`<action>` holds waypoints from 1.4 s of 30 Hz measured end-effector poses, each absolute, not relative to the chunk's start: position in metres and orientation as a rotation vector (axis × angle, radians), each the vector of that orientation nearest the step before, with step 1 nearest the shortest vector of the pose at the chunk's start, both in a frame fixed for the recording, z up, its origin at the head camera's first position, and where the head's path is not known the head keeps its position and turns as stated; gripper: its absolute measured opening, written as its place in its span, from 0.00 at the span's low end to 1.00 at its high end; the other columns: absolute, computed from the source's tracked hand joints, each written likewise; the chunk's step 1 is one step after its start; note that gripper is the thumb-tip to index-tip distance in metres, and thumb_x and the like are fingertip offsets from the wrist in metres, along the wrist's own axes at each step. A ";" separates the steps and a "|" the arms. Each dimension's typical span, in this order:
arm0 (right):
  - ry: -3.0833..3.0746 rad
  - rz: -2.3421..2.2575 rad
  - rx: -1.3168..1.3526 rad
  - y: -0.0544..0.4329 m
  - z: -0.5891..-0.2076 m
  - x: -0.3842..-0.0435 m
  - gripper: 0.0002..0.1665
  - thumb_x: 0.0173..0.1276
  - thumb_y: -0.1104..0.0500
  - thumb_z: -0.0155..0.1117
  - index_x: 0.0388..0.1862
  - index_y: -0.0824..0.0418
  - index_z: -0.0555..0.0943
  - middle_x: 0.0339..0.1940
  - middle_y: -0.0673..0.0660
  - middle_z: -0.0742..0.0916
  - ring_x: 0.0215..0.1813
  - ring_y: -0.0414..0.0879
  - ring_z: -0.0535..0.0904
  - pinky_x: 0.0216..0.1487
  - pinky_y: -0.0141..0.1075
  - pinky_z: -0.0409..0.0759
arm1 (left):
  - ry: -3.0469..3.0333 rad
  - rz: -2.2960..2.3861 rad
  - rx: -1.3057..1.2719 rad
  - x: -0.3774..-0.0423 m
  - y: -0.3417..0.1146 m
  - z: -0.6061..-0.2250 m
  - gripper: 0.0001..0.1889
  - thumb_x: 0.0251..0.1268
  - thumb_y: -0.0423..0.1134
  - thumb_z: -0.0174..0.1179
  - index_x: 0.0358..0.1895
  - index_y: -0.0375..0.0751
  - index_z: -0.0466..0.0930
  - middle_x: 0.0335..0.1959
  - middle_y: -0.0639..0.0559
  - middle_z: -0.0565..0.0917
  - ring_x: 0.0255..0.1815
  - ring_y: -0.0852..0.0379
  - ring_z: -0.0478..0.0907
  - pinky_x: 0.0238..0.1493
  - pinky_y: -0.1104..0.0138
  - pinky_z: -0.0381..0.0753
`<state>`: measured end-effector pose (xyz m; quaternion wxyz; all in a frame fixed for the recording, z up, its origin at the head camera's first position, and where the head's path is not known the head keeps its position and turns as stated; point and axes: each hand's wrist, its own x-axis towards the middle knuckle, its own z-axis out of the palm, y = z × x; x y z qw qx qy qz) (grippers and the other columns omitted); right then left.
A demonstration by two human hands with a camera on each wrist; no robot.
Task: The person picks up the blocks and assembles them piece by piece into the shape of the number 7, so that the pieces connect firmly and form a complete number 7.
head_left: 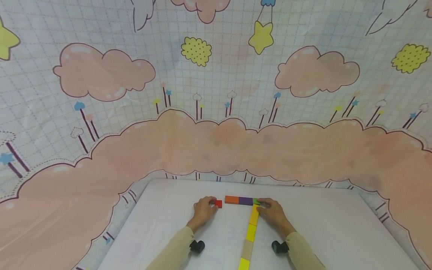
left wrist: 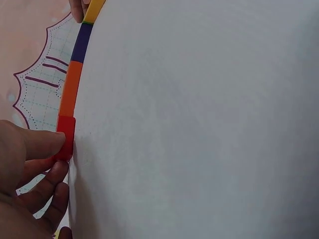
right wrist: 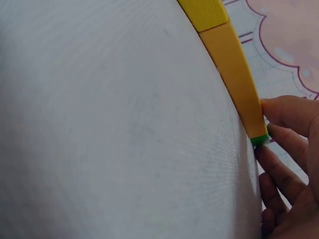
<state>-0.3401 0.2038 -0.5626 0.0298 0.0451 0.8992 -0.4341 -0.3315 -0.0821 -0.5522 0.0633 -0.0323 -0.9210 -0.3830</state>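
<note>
Near the far edge of the table, my left hand [head_left: 203, 210] grips a red block [head_left: 218, 204] between thumb and fingers. In the head view a narrow gap separates it from the orange block [head_left: 231, 200]. A purple block [head_left: 245, 201] and a green block [head_left: 256, 201] continue that row to the right. My right hand [head_left: 274, 214] pinches the corner there, fingers at the green block and thumb against the side of the amber block [right wrist: 234, 74]. Much of the green block is hidden by the fingers and the amber block.
From the corner a line of blocks runs toward me: yellow [head_left: 251, 232], tan [head_left: 247, 249] and another yellow block [head_left: 244, 264] at the frame's bottom. A white cloth covers the table [head_left: 337, 225]. Behind it hangs a cloud-patterned sheet [head_left: 216, 146].
</note>
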 end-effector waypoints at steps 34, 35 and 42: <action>2.815 -1.339 0.058 0.206 -0.565 -0.341 0.20 0.65 0.57 0.66 0.58 0.53 0.83 0.65 0.63 0.79 0.70 0.64 0.68 0.70 0.63 0.61 | -2.730 -1.170 -0.002 -0.351 -0.068 -0.553 0.15 0.60 0.34 0.66 0.51 0.40 0.84 0.46 0.44 0.87 0.54 0.43 0.78 0.58 0.44 0.61; 2.816 -1.339 0.055 0.206 -0.565 -0.340 0.20 0.66 0.57 0.66 0.58 0.53 0.83 0.65 0.63 0.79 0.70 0.64 0.68 0.70 0.63 0.61 | -2.732 -1.173 -0.004 -0.351 -0.068 -0.553 0.15 0.60 0.34 0.66 0.51 0.40 0.84 0.46 0.44 0.87 0.54 0.43 0.78 0.58 0.44 0.61; 2.811 -1.334 0.055 0.206 -0.564 -0.340 0.21 0.66 0.56 0.66 0.58 0.52 0.82 0.66 0.63 0.79 0.70 0.64 0.67 0.71 0.63 0.60 | -2.738 -1.175 -0.025 -0.352 -0.067 -0.553 0.15 0.60 0.34 0.66 0.52 0.40 0.84 0.47 0.44 0.87 0.54 0.43 0.78 0.58 0.44 0.61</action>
